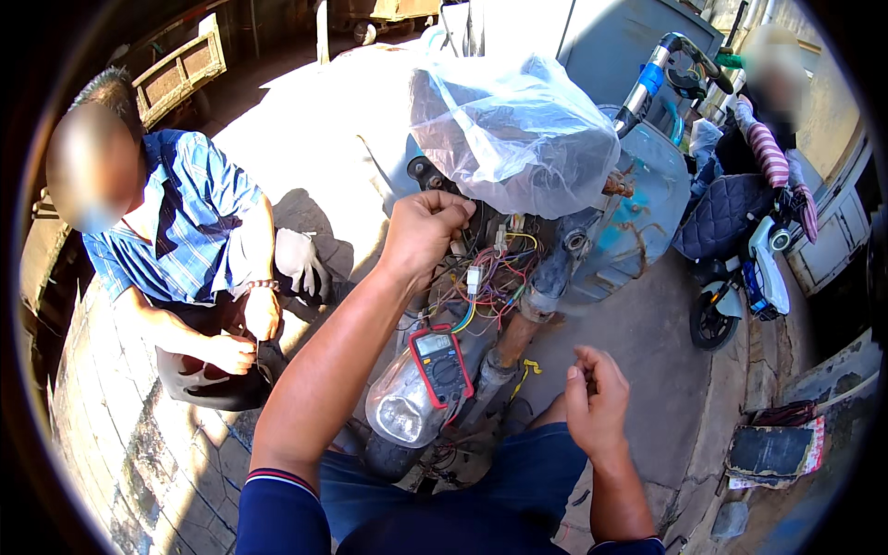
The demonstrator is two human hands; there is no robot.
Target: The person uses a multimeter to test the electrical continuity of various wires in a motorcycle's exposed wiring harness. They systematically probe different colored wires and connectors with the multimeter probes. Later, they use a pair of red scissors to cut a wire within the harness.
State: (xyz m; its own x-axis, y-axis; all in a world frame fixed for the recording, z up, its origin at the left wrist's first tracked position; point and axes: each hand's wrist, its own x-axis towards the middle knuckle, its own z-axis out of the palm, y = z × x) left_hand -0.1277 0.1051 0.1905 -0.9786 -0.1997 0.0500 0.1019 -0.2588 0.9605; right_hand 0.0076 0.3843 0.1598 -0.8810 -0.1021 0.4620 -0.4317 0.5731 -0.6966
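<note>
My left hand is raised beside a tangle of coloured wires, thumb and fingers pinched together. Whatever they grip, if anything, is too small to make out. A bulky thing wrapped in clear plastic rises just beyond those fingertips. Below the wires, a red and grey multimeter leans against a silvery rounded body. A white connector stands out among the wires. My right hand hovers apart at the right, fingers loosely curled, nothing visible in them. Nearest to it is a rusty frame tube.
At the left a person in a blue plaid shirt crouches; a grey glove is close by. A blue-grey metal body and a handlebar stand beyond. Another person sits on a scooter at the far right.
</note>
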